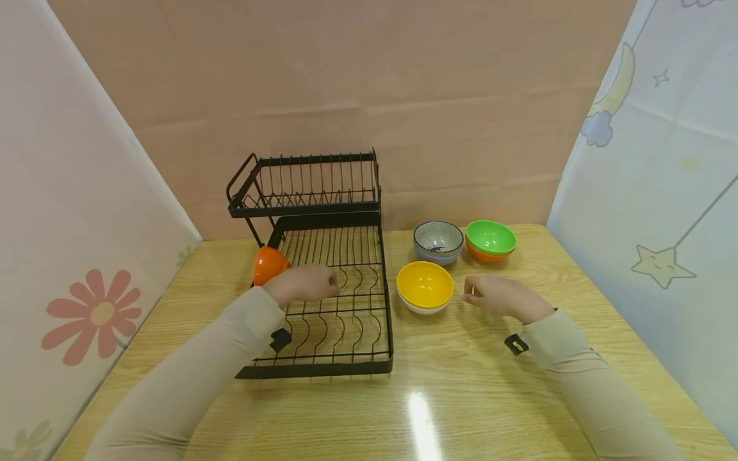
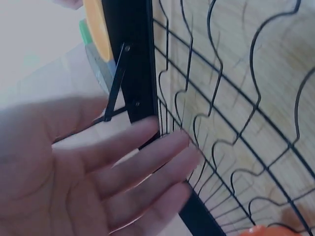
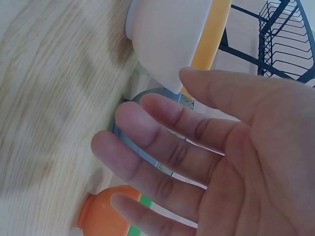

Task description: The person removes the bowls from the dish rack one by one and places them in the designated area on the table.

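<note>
My left hand [image 1: 305,283] hovers over the lower tier of a black dish rack [image 1: 314,370], holding nothing, its fingers loosely extended in the left wrist view. An orange bowl [image 1: 270,264] leans on its side at the rack's left edge, just behind that hand. My right hand [image 1: 500,296] is held just right of a yellow bowl [image 1: 425,283] nested in a white bowl [image 3: 170,39]. Its fingers are slightly bent and nothing is in them. Whether the thumb touches the yellow rim in the right wrist view, I cannot tell.
Behind the yellow bowl stands a speckled grey bowl [image 1: 437,235] in a bluish one. To its right a green bowl [image 1: 490,235] is stacked in an orange bowl [image 3: 106,211]. The rack's upper tier [image 1: 305,210] rises at the back. Fabric walls border the wooden table [image 1: 484,403].
</note>
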`<state>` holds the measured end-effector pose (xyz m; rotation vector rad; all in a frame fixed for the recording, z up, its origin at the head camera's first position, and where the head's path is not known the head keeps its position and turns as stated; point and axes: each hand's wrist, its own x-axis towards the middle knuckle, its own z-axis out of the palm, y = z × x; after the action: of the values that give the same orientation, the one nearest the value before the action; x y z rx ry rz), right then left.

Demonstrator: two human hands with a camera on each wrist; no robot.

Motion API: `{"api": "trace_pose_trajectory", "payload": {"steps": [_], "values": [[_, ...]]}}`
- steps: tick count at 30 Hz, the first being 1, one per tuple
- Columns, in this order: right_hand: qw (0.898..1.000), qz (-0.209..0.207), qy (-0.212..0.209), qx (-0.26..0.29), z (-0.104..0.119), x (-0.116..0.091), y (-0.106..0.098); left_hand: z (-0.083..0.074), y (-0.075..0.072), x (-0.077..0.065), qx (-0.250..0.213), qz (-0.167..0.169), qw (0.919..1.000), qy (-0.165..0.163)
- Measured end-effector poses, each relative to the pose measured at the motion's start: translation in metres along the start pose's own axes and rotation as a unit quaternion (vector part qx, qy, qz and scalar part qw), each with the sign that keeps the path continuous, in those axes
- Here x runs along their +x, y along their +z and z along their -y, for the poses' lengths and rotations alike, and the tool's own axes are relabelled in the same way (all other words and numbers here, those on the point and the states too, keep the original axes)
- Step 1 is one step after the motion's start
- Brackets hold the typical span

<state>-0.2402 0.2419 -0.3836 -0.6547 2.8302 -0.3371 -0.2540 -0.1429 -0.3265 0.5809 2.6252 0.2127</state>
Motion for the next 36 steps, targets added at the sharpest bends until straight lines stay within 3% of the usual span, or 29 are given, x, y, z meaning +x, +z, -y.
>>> {"api": "trace_pose_trajectory", "payload": {"steps": [4, 8, 11, 15, 21, 24, 28, 31, 36], "values": [[1.000, 0.002, 0.000, 0.000, 0.000, 0.001, 0.001, 0.010, -0.010, -0.001, -0.047, -0.114, 0.9917, -0.037], [1.000, 0.000, 0.000, -0.003, 0.001, 0.001, 0.002, 0.027, -0.014, -0.002, -0.057, -0.221, 0.9690, -0.095], [1.000, -0.001, 0.000, -0.005, 0.001, 0.001, 0.003, 0.043, -0.014, -0.003, -0.058, -0.264, 0.9539, -0.131], [1.000, 0.001, -0.004, 0.001, 0.002, 0.001, 0.004, 0.063, -0.014, -0.006, -0.073, -0.274, 0.9448, -0.164], [1.000, 0.005, -0.001, 0.011, 0.004, 0.000, 0.006, 0.084, -0.012, -0.012, -0.100, -0.252, 0.9404, -0.205], [1.000, 0.002, -0.001, 0.006, 0.004, 0.000, 0.006, 0.091, -0.010, -0.012, -0.114, -0.239, 0.9422, -0.205], [1.000, -0.003, -0.008, 0.002, 0.004, 0.001, 0.007, 0.099, -0.008, -0.011, -0.169, -0.219, 0.9408, -0.196], [1.000, -0.006, -0.011, 0.000, 0.003, 0.002, 0.008, 0.104, -0.007, -0.009, -0.227, -0.200, 0.9343, -0.189], [1.000, -0.006, -0.010, -0.003, 0.002, 0.002, 0.009, 0.108, -0.005, -0.008, -0.313, -0.187, 0.9120, -0.188]]}}
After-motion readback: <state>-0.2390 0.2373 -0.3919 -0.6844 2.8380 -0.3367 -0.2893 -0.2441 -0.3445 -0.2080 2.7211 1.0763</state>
